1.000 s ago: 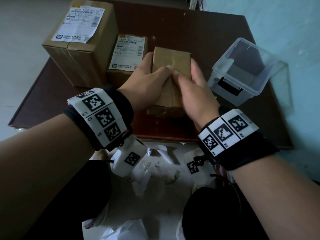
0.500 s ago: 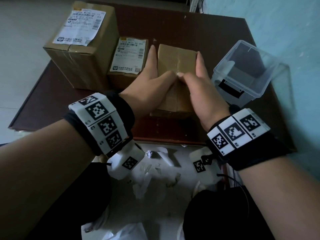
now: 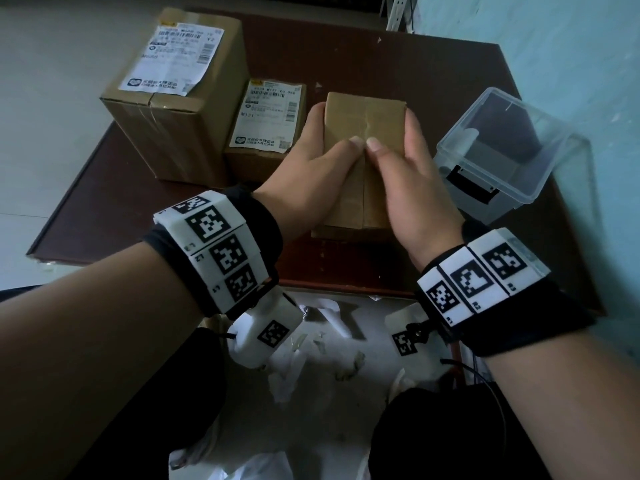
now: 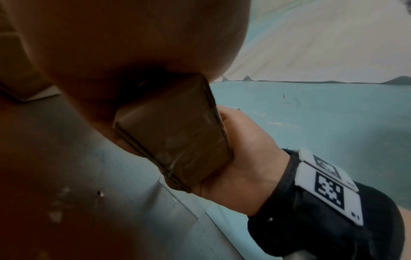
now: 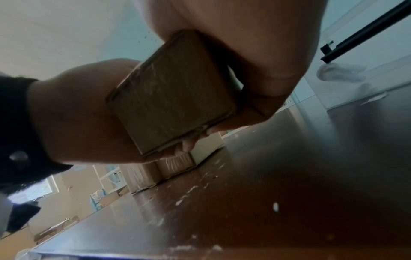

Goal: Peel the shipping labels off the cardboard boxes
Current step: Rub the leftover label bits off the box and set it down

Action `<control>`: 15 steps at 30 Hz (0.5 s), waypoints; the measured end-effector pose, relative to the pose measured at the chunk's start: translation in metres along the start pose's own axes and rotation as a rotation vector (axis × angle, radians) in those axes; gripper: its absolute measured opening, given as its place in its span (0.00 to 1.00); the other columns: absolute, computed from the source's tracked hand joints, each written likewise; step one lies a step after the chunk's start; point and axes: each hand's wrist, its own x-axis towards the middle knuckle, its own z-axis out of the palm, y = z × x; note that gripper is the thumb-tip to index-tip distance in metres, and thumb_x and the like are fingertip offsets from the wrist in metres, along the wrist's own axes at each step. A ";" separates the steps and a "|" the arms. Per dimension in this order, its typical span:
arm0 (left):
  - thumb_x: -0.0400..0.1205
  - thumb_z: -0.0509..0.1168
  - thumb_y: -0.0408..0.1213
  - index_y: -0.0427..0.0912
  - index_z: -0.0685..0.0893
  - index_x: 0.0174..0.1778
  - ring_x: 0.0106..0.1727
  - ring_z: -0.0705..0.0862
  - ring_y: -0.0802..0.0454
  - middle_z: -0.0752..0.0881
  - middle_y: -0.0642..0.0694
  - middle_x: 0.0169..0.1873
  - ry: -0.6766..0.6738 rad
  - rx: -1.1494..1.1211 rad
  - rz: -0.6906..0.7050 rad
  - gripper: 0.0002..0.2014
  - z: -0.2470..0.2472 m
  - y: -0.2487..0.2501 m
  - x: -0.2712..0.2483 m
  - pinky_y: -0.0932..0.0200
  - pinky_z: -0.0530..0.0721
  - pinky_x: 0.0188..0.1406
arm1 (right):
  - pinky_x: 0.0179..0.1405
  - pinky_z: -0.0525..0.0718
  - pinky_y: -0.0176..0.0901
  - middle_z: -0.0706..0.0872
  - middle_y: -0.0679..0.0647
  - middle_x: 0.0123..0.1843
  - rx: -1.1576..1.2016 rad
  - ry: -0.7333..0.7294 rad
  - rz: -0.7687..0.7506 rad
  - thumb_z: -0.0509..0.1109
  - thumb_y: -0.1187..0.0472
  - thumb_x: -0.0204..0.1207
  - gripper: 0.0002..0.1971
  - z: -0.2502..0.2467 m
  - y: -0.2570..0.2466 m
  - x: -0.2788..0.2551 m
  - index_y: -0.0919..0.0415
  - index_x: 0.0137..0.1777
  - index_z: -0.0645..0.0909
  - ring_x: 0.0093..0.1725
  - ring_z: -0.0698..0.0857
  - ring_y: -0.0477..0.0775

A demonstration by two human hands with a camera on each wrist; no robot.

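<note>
A small brown cardboard box (image 3: 367,112), taped along its top seam and showing no label on the faces I see, is held between both hands above the dark table (image 3: 398,57). My left hand (image 3: 311,168) grips its left side and my right hand (image 3: 412,181) its right side, with the thumbs meeting on top. The right wrist view shows the box (image 5: 171,105) with fingertips curled under it, off the table. In the left wrist view the box (image 4: 177,133) sits between both palms. A large box (image 3: 173,133) and a medium box (image 3: 256,161) each carry a white label.
The large box's label (image 3: 173,57) and the medium box's label (image 3: 270,116) face up at the back left. A clear plastic container (image 3: 502,157) stands open at the right. White paper scraps lie on the floor (image 3: 311,358) by my knees.
Both hands have carried the small box slightly right and away from me. Their fingers have stretched further along its sides, and the thumbs stay together on top.
</note>
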 end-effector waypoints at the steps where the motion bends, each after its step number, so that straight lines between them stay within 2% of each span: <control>1: 0.90 0.59 0.36 0.48 0.71 0.77 0.51 0.88 0.60 0.84 0.49 0.59 -0.017 -0.009 0.001 0.18 -0.001 0.001 0.000 0.66 0.88 0.43 | 0.63 0.88 0.32 0.80 0.46 0.84 0.026 -0.008 -0.006 0.62 0.52 0.93 0.34 0.000 0.001 0.001 0.46 0.97 0.54 0.74 0.84 0.42; 3: 0.89 0.60 0.35 0.48 0.70 0.77 0.53 0.87 0.58 0.84 0.48 0.59 -0.032 -0.005 0.011 0.19 -0.001 0.002 -0.001 0.64 0.89 0.45 | 0.72 0.89 0.48 0.83 0.47 0.80 0.052 -0.033 -0.008 0.62 0.54 0.88 0.36 -0.002 0.003 0.003 0.47 0.95 0.57 0.74 0.85 0.46; 4: 0.88 0.60 0.34 0.48 0.70 0.77 0.53 0.87 0.59 0.84 0.49 0.59 -0.029 0.008 0.022 0.20 -0.002 0.002 -0.001 0.64 0.89 0.47 | 0.74 0.89 0.50 0.83 0.47 0.79 0.053 -0.044 -0.009 0.62 0.55 0.89 0.35 -0.002 0.004 0.003 0.47 0.95 0.58 0.74 0.86 0.46; 7: 0.89 0.61 0.35 0.46 0.72 0.75 0.46 0.86 0.70 0.84 0.52 0.55 0.008 0.043 0.051 0.17 -0.002 0.000 -0.001 0.71 0.86 0.43 | 0.69 0.89 0.37 0.85 0.42 0.76 0.040 -0.054 -0.025 0.62 0.59 0.95 0.31 -0.003 0.004 0.002 0.46 0.95 0.58 0.70 0.86 0.36; 9: 0.89 0.62 0.36 0.46 0.73 0.72 0.42 0.85 0.72 0.84 0.53 0.52 0.028 0.052 0.049 0.15 -0.003 -0.001 0.001 0.71 0.86 0.41 | 0.67 0.88 0.34 0.83 0.40 0.76 0.008 -0.041 -0.029 0.63 0.56 0.95 0.32 -0.002 0.006 0.002 0.45 0.96 0.56 0.70 0.85 0.34; 12: 0.89 0.63 0.39 0.45 0.76 0.71 0.47 0.88 0.66 0.87 0.50 0.53 0.057 0.052 0.030 0.14 -0.005 -0.002 0.003 0.65 0.90 0.45 | 0.66 0.89 0.33 0.81 0.43 0.81 -0.019 -0.027 -0.024 0.64 0.52 0.95 0.33 0.000 0.005 0.003 0.46 0.96 0.56 0.72 0.84 0.37; 15: 0.89 0.65 0.42 0.45 0.77 0.70 0.52 0.90 0.57 0.89 0.48 0.55 0.070 0.025 0.001 0.14 -0.004 -0.003 0.003 0.60 0.92 0.47 | 0.67 0.88 0.33 0.82 0.43 0.81 -0.043 0.012 -0.025 0.65 0.48 0.94 0.33 0.002 0.004 0.002 0.46 0.96 0.58 0.72 0.84 0.37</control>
